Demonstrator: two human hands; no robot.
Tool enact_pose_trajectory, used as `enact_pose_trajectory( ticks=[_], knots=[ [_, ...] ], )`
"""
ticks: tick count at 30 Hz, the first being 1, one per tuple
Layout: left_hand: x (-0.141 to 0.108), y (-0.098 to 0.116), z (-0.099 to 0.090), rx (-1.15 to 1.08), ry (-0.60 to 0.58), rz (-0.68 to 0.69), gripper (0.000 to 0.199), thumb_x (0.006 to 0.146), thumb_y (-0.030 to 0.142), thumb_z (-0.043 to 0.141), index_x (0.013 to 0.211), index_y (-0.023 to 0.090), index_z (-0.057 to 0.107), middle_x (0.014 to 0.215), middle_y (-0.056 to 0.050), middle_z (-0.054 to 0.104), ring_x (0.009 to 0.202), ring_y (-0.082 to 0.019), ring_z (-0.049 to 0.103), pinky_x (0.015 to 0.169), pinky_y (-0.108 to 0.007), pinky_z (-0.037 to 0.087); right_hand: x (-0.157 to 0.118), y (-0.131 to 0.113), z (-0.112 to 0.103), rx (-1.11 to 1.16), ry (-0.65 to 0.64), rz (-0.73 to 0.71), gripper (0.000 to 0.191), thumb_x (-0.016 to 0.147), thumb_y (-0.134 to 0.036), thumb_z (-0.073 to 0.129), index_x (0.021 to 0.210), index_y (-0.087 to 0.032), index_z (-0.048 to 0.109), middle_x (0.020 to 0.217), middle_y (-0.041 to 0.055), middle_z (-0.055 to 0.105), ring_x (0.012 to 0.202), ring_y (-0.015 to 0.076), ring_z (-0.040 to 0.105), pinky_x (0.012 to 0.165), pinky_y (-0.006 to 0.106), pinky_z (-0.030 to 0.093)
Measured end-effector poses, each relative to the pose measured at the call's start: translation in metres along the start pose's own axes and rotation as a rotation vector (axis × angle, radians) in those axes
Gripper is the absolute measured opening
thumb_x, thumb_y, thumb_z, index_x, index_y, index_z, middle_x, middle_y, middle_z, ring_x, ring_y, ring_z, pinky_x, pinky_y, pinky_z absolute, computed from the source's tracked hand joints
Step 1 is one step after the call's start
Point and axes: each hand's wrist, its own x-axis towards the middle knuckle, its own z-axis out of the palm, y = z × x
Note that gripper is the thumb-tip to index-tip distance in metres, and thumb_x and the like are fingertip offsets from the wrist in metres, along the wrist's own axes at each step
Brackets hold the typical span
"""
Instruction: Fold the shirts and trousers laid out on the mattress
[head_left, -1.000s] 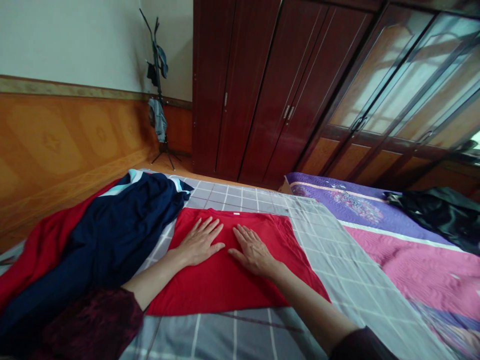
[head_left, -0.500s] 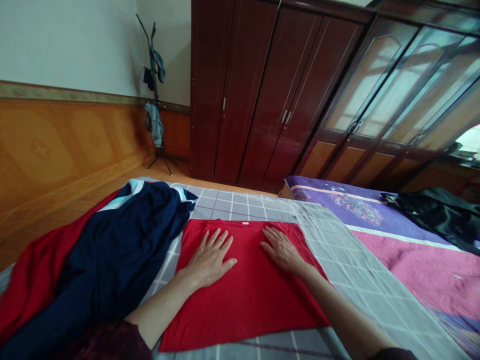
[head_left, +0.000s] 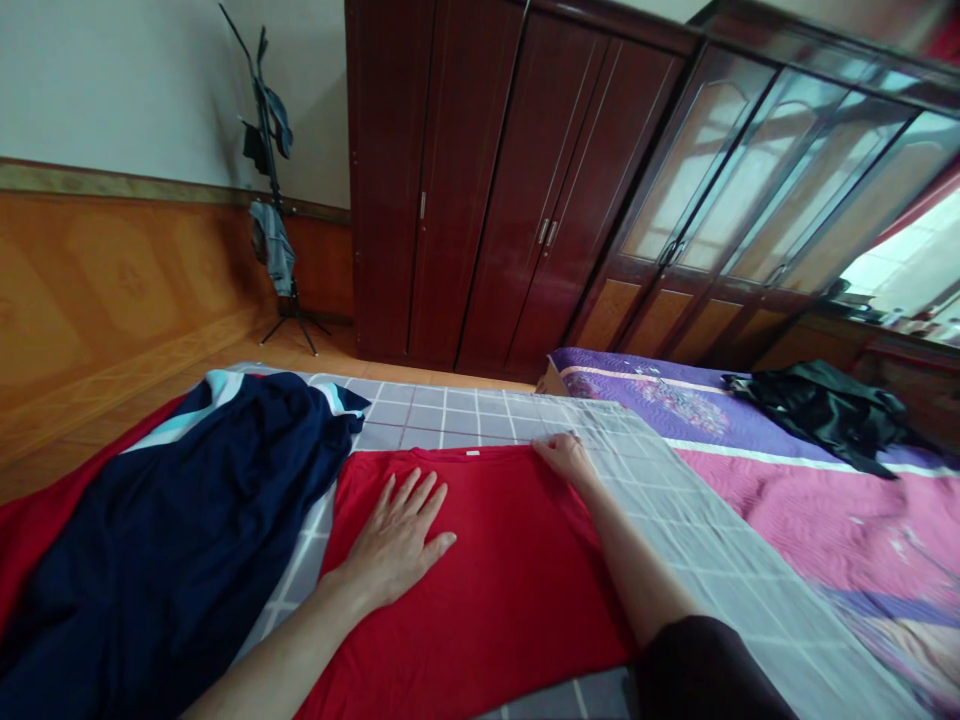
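A red T-shirt (head_left: 495, 560) lies spread out on a grey checked bedsheet (head_left: 442, 405), with a small white label at its neckline on the far edge. My left hand (head_left: 401, 540) rests flat on the shirt's left half, palm down and fingers spread. At the far right corner of the shirt, my right hand (head_left: 566, 457) has its fingers closed on the fabric near the shoulder. Its fingertips are partly hidden from this angle. Left of the shirt sits a loose heap of navy clothing (head_left: 195, 520) with white and light blue trim.
Red cloth (head_left: 45, 520) lies beyond the navy heap. To the right is a second bed with a purple and pink quilt (head_left: 780, 500) and a black garment (head_left: 825, 410). A dark red wardrobe (head_left: 480, 200) and a coat stand (head_left: 270, 180) stand behind.
My right hand has moved from lying flat on the shirt to its far right corner, and its fingers have closed on the fabric. My left hand stays flat. The view has turned slightly right.
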Motion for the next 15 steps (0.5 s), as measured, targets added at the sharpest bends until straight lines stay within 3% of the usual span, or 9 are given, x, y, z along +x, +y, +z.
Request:
enact_pose_trajectory(
  ticks=[5, 8, 11, 15],
  knots=[
    [-0.001, -0.002, 0.003, 0.009, 0.032, 0.011, 0.065, 0.092, 0.059, 0.028, 0.144, 0.021, 0.032, 0.152, -0.006, 0.024, 0.141, -0.028, 0.015, 0.114, -0.054, 0.015, 0.003, 0.012, 0.010, 0.138, 0.000, -0.137, 0.029, 0.087, -0.034, 0.053, 0.068, -0.017, 0.066, 0.093, 0.0082, 0.069, 0.108, 0.0209, 0.058, 0.091, 0.039, 0.043],
    [-0.001, -0.001, 0.002, 0.006, 0.028, 0.000, 0.063, 0.092, 0.057, 0.032, 0.144, 0.021, 0.032, 0.152, -0.005, 0.024, 0.141, -0.029, 0.016, 0.114, -0.054, 0.016, 0.006, 0.017, 0.013, 0.200, 0.016, -0.163, 0.025, 0.088, -0.034, 0.054, 0.077, -0.016, 0.067, 0.101, 0.0078, 0.068, 0.106, 0.0199, 0.059, 0.092, 0.041, 0.043],
    [-0.001, 0.000, 0.000, 0.004, 0.015, -0.009, 0.062, 0.092, 0.056, 0.033, 0.144, 0.022, 0.032, 0.152, -0.005, 0.023, 0.141, -0.029, 0.016, 0.114, -0.054, 0.016, 0.008, 0.018, 0.015, 0.233, 0.039, -0.149, 0.028, 0.088, -0.034, 0.050, 0.075, -0.018, 0.068, 0.100, 0.0085, 0.069, 0.106, 0.0214, 0.060, 0.091, 0.039, 0.043],
    [0.001, -0.001, 0.001, 0.017, 0.009, -0.003, 0.062, 0.092, 0.057, 0.032, 0.144, 0.022, 0.031, 0.152, -0.004, 0.024, 0.141, -0.028, 0.016, 0.114, -0.054, 0.016, 0.006, 0.016, 0.010, 0.260, 0.035, -0.148, 0.037, 0.086, -0.041, 0.048, 0.059, -0.022, 0.064, 0.088, 0.0101, 0.070, 0.108, 0.0253, 0.059, 0.091, 0.036, 0.043]
  ],
)
